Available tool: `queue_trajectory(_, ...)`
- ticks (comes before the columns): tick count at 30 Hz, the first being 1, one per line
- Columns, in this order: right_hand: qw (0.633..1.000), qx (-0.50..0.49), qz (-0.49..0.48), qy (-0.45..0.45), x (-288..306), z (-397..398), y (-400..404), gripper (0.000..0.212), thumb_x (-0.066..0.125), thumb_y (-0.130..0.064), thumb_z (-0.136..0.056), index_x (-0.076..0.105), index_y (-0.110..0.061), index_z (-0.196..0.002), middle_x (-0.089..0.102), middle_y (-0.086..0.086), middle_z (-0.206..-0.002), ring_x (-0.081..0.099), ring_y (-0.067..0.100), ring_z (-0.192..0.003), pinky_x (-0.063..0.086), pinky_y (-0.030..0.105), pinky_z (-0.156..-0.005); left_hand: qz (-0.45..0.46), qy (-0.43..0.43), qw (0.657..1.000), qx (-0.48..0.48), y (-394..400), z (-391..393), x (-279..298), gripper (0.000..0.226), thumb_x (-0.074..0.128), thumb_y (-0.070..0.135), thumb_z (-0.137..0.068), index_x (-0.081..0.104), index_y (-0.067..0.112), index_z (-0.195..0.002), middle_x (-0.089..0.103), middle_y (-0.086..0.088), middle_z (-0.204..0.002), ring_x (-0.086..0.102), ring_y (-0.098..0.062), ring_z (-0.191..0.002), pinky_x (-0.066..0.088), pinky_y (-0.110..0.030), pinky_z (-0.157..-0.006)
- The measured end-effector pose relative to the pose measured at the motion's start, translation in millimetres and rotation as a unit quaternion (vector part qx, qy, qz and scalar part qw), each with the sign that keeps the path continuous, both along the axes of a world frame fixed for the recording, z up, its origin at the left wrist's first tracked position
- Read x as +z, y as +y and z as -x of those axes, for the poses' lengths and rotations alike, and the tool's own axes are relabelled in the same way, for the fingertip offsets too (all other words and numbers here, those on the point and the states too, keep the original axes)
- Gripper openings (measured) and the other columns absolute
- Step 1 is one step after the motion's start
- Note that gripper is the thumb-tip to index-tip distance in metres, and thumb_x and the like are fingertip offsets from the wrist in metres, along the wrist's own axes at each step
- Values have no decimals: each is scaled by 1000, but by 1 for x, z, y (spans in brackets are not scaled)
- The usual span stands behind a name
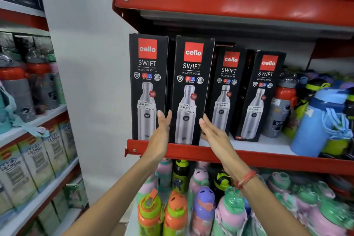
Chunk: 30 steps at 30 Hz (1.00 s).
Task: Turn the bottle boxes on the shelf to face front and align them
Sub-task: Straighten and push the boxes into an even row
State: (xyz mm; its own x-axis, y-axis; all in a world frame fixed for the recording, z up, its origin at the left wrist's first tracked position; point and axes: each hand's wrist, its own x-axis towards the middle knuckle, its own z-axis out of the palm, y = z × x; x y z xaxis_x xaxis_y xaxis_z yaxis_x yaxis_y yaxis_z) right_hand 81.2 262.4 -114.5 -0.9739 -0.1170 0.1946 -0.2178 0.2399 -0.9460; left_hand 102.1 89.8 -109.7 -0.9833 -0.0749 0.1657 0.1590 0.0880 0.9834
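Note:
Several black Cello Swift bottle boxes stand in a row on the red-edged shelf, all with their fronts toward me. The second box from the left is tall and leans slightly. My left hand lies flat against its lower left edge, fingers straight. My right hand lies against its lower right edge, so the box sits between both palms. The leftmost box stands upright beside it. Two shorter boxes, one and another, stand further right and set a little further back.
Loose bottles crowd the right end of the same shelf, with a big blue one at the front. Children's bottles fill the shelf below. Another shelf overhangs the boxes. A side rack with boxes stands at left.

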Motion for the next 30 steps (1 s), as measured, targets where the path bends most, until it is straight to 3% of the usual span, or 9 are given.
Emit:
queue_trajectory(5, 1000, -7, 3, 0, 0, -4, 0, 69, 46, -75, -79, 35, -48, -142, 42, -12, -149, 44, 15, -134, 29, 43, -114, 18, 6, 1000, -3, -1, -11, 2, 99, 4, 97, -50, 23, 56, -138, 33, -8, -154, 27, -22, -143, 16, -50, -118)
queue_trajectory(7, 1000, 8, 5, 1, 2, -4, 2, 70, 44, -74, -80, 35, -44, -143, 41, -12, -150, 43, 13, -135, 28, 43, -115, 21, 17, 999, 34, 0, -12, 3, 98, 7, 94, -58, 33, 47, -140, 40, -6, -151, 36, -22, -139, 21, -49, -117)
queue_trajectory(11, 998, -33, 39, 42, 14, 3, 19, 67, 44, -68, -85, 46, -30, -141, 49, -10, -145, 43, 9, -133, 30, 39, -114, 80, 196, 958, 195, 18, -18, 8, 43, 31, 51, -97, 61, 32, -121, 60, 9, -123, 54, -2, -113, 38, -17, -94)
queue_trajectory(14, 993, -89, 64, 51, 17, 15, 43, 55, 44, -60, -91, 54, -29, -135, 55, -9, -137, 48, 11, -128, 36, 34, -107, 77, 218, 968, 92, 40, -9, 21, 26, 43, 25, -97, 67, 26, -107, 65, 9, -109, 60, 0, -98, 46, -16, -87)
queue_trajectory(16, 993, -100, 62, 27, 11, 25, 57, 51, 45, -55, -93, 51, -27, -136, 53, -5, -140, 47, 16, -129, 36, 39, -108, 112, 143, 983, -31, 64, 1, 21, 29, 42, 29, -99, 61, 22, -119, 65, -1, -122, 60, -11, -107, 45, -23, -94)
queue_trajectory(18, 993, -106, 51, -8, 2, 36, 65, 55, 45, -52, -94, 45, -23, -142, 45, -1, -147, 42, 19, -134, 32, 41, -112, 144, 71, 983, -83, 90, 14, 15, 50, 33, 46, -99, 40, 20, -141, 46, -2, -146, 44, -9, -126, 30, -17, -100)
queue_trajectory(21, 994, -98, 17, -34, -4, 48, 70, 66, 41, -54, -95, 26, -23, -152, 30, -1, -157, 29, 20, -142, 24, 35, -111, 122, 3, 990, -67, 119, 29, 10, 76, 18, 65, -91, 8, 20, -152, 15, 0, -161, 16, -17, -146, 13, -31, -113)
queue_trajectory(23, 995, -83, 10, -48, -2, 54, 70, 68, 38, -57, -95, 14, -32, -153, 25, -3, -159, 28, 21, -142, 25, 37, -109, 112, -12, 993, -36, 129, 39, 11, 82, 14, 70, -86, -2, 23, -152, 8, 0, -162, 11, -21, -147, 10, -37, -116)
queue_trajectory(30, 998, -42, -35, -42, -1, 54, 76, 70, 33, -67, -90, -2, -50, -148, 21, -9, -159, 31, 23, -141, 28, 41, -109, 111, -19, 994, -8, 133, 52, 7, 77, 6, 78, -79, 9, 43, -148, 25, 1, -158, 23, -24, -144, 15, -39, -115)
